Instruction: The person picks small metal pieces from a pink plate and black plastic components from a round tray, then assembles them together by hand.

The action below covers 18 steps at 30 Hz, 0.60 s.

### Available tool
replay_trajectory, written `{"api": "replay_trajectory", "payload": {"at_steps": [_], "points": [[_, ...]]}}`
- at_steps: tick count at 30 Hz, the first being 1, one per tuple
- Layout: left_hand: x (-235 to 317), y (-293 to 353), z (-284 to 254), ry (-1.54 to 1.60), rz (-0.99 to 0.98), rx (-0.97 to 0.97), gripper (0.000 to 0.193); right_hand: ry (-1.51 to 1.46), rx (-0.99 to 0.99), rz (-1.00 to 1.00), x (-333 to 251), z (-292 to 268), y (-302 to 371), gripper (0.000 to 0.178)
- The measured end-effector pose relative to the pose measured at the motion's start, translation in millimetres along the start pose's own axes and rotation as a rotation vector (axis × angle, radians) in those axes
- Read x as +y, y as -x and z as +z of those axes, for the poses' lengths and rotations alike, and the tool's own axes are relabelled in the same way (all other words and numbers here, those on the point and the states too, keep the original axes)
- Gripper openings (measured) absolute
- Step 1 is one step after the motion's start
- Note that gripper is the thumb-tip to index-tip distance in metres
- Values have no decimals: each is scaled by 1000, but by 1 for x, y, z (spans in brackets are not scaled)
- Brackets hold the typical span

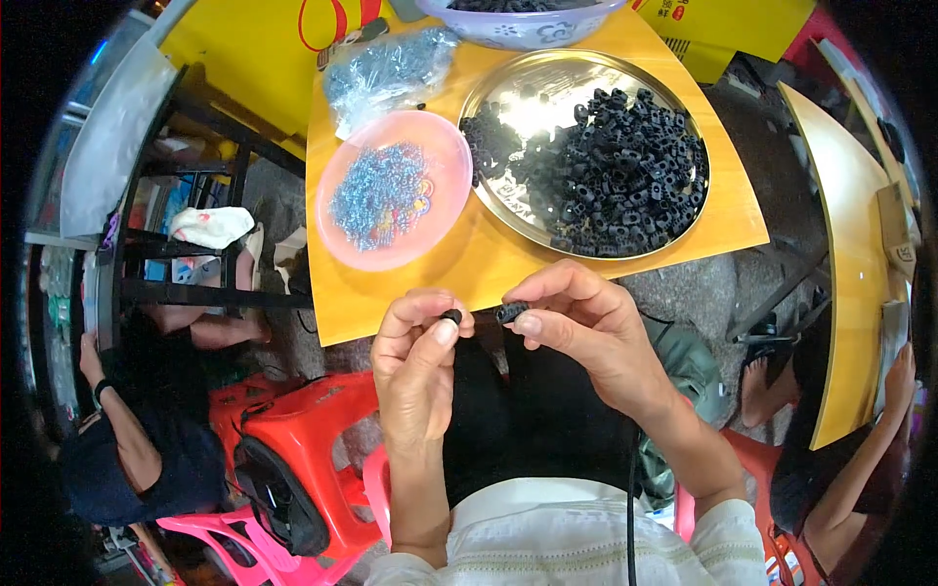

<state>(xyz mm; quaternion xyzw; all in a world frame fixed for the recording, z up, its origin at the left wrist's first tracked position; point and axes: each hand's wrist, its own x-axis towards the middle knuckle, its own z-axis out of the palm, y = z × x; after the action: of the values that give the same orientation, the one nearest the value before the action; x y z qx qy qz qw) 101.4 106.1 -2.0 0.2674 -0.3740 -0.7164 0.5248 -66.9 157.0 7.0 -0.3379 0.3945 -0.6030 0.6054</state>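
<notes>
left hand (415, 366): thumb and finger pinch small black piece (452, 316)
right hand (601, 342): pinches black plastic part (510, 312)
positions: apart, near table (489, 278)
handling: light pinch, facing ends uncovered, probably best

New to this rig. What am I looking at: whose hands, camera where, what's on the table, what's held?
There is no robot here: a person works with two bare hands. The single picture comes from the left of two fisheye cameras worn on the head, looking down, so straight edges bend near the rim.

On the yellow table sit a pink plate of small bluish pieces, perhaps springs; a round metal tray heaped with small black parts; a clear bag of bluish pieces; and a patterned bowl at the far edge.

The left hand pinches one small black piece; the right hand pinches a black part. The two are apart. Their finer details are too small to tell.
</notes>
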Motion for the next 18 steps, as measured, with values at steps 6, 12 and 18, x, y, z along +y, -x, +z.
{"api": "replay_trajectory", "payload": {"at_steps": [6, 12, 18], "points": [[-1, -4, 2, 18, -143, 80, 23, 30, 1, 45, 7, -9, -7, 19], [-11, -5, -15, 107, -142, 26, 19, 27, 17, 55, 11, -14, -11, 19], [-10, -8, 1, 18, -209, 127, 16, -41, 37, 58, 10, -19, -13, 20]]}}
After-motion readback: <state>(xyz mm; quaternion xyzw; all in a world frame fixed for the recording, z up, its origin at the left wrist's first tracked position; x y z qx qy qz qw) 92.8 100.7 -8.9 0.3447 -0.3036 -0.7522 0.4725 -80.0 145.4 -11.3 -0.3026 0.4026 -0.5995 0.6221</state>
